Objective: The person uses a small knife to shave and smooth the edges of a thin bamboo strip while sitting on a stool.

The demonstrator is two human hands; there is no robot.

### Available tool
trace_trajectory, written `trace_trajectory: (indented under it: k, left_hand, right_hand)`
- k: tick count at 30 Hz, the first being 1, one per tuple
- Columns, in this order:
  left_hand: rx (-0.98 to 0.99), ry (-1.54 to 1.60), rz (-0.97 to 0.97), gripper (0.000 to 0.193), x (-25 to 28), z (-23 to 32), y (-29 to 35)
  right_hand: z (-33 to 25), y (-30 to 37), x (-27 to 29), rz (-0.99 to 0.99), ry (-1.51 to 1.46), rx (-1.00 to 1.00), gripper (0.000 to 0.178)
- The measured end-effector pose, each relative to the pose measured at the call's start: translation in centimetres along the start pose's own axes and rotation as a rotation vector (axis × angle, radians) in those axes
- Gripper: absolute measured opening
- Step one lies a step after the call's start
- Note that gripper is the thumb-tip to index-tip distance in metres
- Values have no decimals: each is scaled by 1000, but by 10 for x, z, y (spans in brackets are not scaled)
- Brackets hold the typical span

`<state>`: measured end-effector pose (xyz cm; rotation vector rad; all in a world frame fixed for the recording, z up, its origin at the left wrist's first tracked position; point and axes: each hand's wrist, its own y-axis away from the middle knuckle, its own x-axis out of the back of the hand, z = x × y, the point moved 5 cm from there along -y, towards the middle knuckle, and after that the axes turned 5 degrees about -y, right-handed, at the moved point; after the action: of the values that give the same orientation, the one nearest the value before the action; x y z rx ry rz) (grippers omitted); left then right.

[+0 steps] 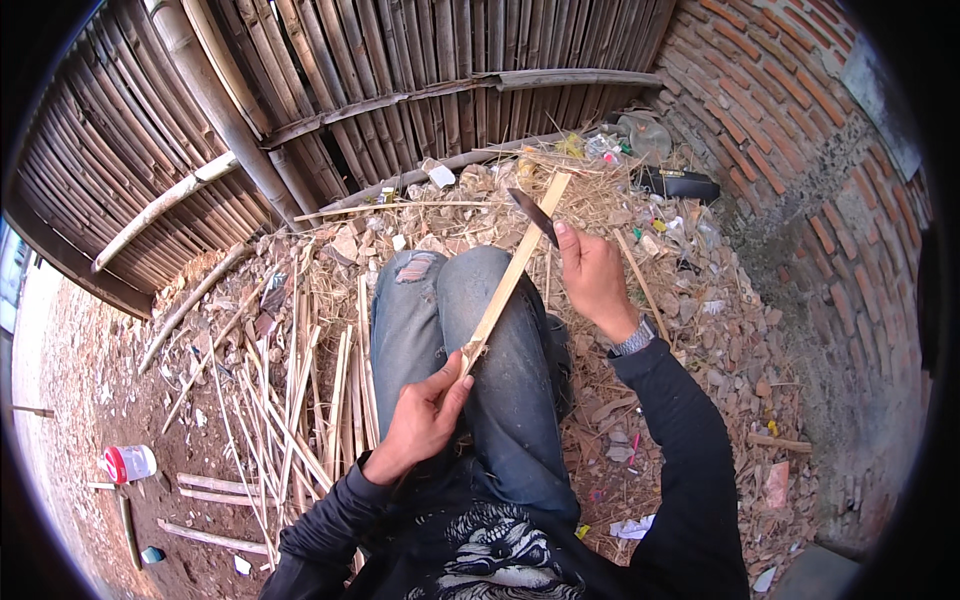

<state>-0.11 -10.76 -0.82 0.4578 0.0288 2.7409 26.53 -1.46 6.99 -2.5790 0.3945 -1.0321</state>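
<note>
A flat, pale bamboo strip (510, 275) slants up and to the right across my knees. My left hand (425, 410) pinches its near end between thumb and fingers, just above my thigh. In my right hand (595, 280) is a knife with a dark blade (533, 214); the fist hides its handle. The blade lies across the strip near its far end and appears to touch it. My jeans (500, 380) are under the strip, ripped at one knee.
Several split bamboo strips (300, 400) lie heaped to my left. A white tub with a red lid (130, 464) stands farther left. Rubble and shavings cover the ground before a bamboo wall (420, 60); a brick wall (800, 130) rises at right. A black object (678, 185) lies near their corner.
</note>
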Motion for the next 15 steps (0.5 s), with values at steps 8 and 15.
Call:
trace_trajectory:
  k: [8,15]
  left_hand:
    - [54,87,-23,49,-4,1,-7]
    - [26,110,-31,50,-2,6,-6]
  right_hand:
    - [-25,60,-48,-235,-45,123,40]
    - [-20,72,-42,-418,-355,-198,55]
